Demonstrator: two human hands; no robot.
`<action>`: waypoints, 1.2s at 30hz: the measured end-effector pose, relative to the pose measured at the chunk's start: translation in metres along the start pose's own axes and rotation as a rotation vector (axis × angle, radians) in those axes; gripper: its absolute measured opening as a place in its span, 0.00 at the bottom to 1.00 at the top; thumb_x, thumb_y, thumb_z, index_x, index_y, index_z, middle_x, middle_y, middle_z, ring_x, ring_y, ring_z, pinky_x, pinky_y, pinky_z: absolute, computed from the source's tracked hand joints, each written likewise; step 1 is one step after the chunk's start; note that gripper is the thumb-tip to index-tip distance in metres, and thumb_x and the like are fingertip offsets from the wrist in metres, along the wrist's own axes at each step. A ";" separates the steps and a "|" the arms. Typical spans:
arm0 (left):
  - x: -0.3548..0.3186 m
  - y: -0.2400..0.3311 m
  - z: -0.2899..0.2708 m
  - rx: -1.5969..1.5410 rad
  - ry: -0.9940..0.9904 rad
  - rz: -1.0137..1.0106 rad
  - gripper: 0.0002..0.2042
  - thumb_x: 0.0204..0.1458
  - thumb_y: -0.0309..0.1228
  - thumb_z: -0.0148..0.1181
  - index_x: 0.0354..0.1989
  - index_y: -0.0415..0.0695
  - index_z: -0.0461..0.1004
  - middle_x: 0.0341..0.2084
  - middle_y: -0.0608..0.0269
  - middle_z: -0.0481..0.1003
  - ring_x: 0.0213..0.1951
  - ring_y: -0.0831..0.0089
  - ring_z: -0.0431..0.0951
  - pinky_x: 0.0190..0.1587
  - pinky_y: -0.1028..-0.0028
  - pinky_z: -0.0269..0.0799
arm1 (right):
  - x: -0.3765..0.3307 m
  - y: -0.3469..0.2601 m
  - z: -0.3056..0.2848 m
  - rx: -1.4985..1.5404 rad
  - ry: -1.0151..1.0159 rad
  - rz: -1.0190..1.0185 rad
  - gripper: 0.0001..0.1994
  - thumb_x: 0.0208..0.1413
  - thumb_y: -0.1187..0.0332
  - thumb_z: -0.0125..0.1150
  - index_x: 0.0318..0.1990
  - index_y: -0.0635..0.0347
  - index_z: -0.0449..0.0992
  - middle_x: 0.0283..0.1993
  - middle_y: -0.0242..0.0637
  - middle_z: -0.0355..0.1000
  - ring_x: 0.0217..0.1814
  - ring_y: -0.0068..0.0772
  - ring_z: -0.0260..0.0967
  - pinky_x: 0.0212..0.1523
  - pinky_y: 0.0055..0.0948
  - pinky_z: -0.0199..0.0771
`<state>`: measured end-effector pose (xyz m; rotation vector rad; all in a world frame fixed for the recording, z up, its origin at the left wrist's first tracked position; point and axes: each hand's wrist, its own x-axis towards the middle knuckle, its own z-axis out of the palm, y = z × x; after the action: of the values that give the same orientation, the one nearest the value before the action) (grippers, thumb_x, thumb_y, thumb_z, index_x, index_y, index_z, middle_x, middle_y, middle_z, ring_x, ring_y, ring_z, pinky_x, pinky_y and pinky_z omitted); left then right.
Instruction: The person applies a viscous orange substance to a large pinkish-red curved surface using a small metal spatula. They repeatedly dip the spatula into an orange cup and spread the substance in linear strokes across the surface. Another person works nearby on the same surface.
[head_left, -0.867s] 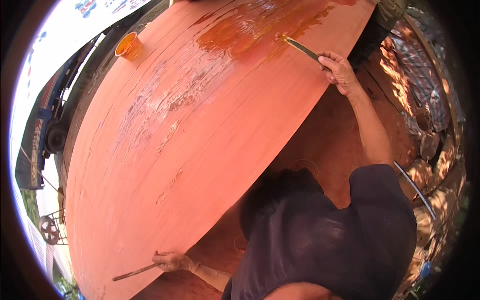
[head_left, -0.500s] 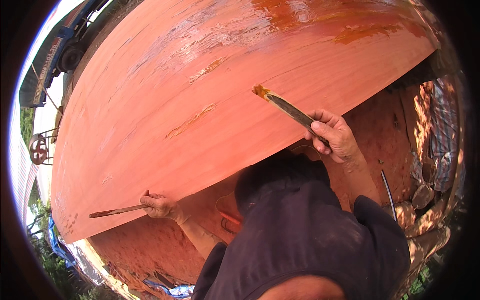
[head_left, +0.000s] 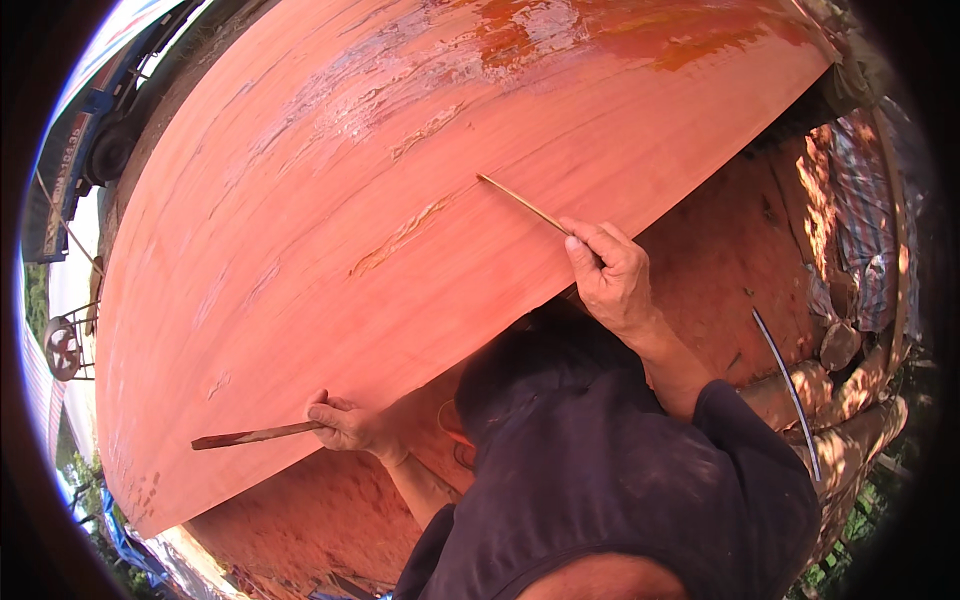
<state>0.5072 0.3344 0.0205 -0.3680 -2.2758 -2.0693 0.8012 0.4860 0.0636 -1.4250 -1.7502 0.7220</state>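
Pinching a thin stick (head_left: 525,203) between thumb and fingers, the right hand (head_left: 612,275) is over the lower edge of a large orange-red board (head_left: 450,290). The stick slants up and to the left from the fingers, its far tip over the middle of the board; from this angle it is hard to say whether that tip touches the surface. Just below and to the left of the tip, a narrow orange smear (head_left: 400,237) runs slantwise along the grain.

The left hand (head_left: 348,425) is farther down the same edge, its fingers curled around the end of a second, darker stick (head_left: 255,436). That stick points left over the lower part of the board, well apart from the first one.

Toward the top right of the board is a shiny, dark orange wet patch (head_left: 690,40), and a pale, wrinkled streak (head_left: 350,110) glistens to the left of it. The person's dark shirt (head_left: 620,470) fills the lower middle of the view, with reddish ground (head_left: 700,270) showing to the right of the right forearm. A thin pale strip (head_left: 788,395) lies on that side, and beyond it is a crumpled striped sheet (head_left: 865,230). At the far left are a dark truck wheel (head_left: 112,155) and, lower down, a small cart wheel (head_left: 62,348).
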 end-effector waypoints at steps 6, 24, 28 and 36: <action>0.003 -0.004 -0.007 -0.001 -0.089 0.007 0.20 0.73 0.43 0.43 0.36 0.39 0.71 0.17 0.78 0.53 0.20 0.87 0.51 0.23 0.83 0.44 | -0.010 -0.006 0.018 -0.081 0.055 -0.090 0.10 0.62 0.71 0.64 0.49 0.62 0.82 0.35 0.38 0.75 0.28 0.31 0.70 0.29 0.29 0.71; 0.015 -0.018 -0.028 -0.021 -0.295 -0.012 0.21 0.73 0.40 0.40 0.34 0.39 0.73 0.22 0.74 0.61 0.27 0.83 0.58 0.30 0.78 0.52 | -0.039 -0.029 0.038 -0.027 0.051 -0.175 0.10 0.61 0.72 0.63 0.47 0.65 0.82 0.31 0.42 0.72 0.28 0.34 0.72 0.29 0.31 0.72; 0.018 -0.018 -0.036 -0.052 -0.393 -0.067 0.21 0.72 0.40 0.40 0.34 0.38 0.73 0.25 0.72 0.63 0.30 0.80 0.60 0.33 0.77 0.56 | -0.020 -0.018 0.035 0.051 0.124 -0.033 0.11 0.64 0.69 0.61 0.47 0.67 0.81 0.32 0.46 0.77 0.31 0.34 0.75 0.33 0.30 0.73; 0.017 -0.021 -0.033 -0.166 -0.398 -0.002 0.21 0.72 0.45 0.44 0.35 0.40 0.72 0.18 0.72 0.60 0.20 0.84 0.57 0.23 0.82 0.53 | -0.013 -0.007 0.033 -0.041 0.091 -0.101 0.10 0.64 0.69 0.62 0.48 0.64 0.82 0.32 0.45 0.76 0.30 0.38 0.73 0.32 0.32 0.73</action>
<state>0.4818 0.3027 0.0064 -0.8564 -2.2954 -2.3728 0.7710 0.4729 0.0486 -1.3645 -1.7609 0.5620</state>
